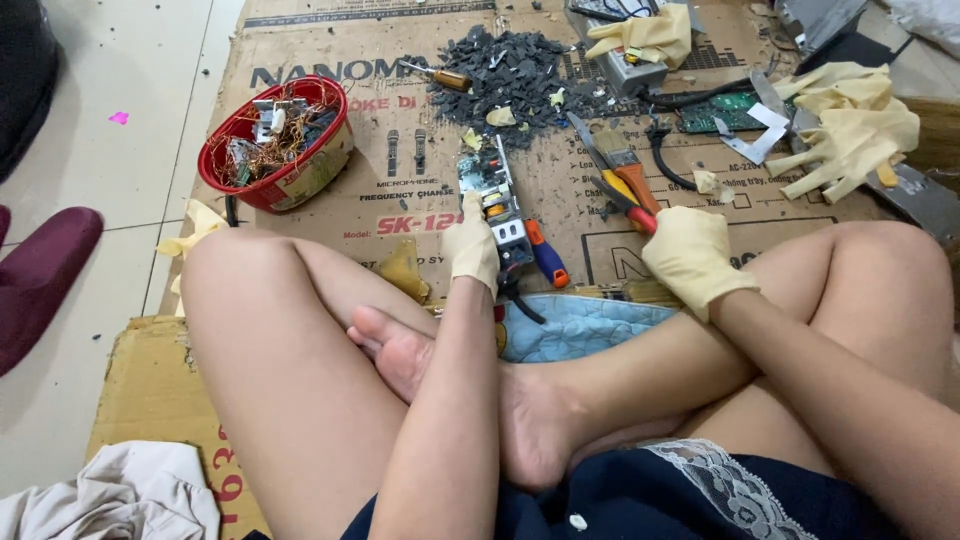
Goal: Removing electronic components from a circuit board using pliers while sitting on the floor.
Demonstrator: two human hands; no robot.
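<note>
My left hand (472, 248), in a yellowish rubber glove, rests on a narrow circuit board (492, 190) that lies on the cardboard, holding its near end down. My right hand (692, 256), gloved the same way, is closed around the red handles of a pair of pliers (620, 196), whose jaws point up and left toward the board without touching it. A blue and orange tool handle (547, 256) lies just right of the board. I sit cross-legged, my knees either side of the work.
A red bowl (236, 128) of copper wire and scrap stands at the left. A heap of dark plastic fragments (512, 72) and a screwdriver (440, 74) lie farther back. A paintbrush (625, 160), loose gloves (850, 130), a green board (725, 110) and metal casings sit at the right.
</note>
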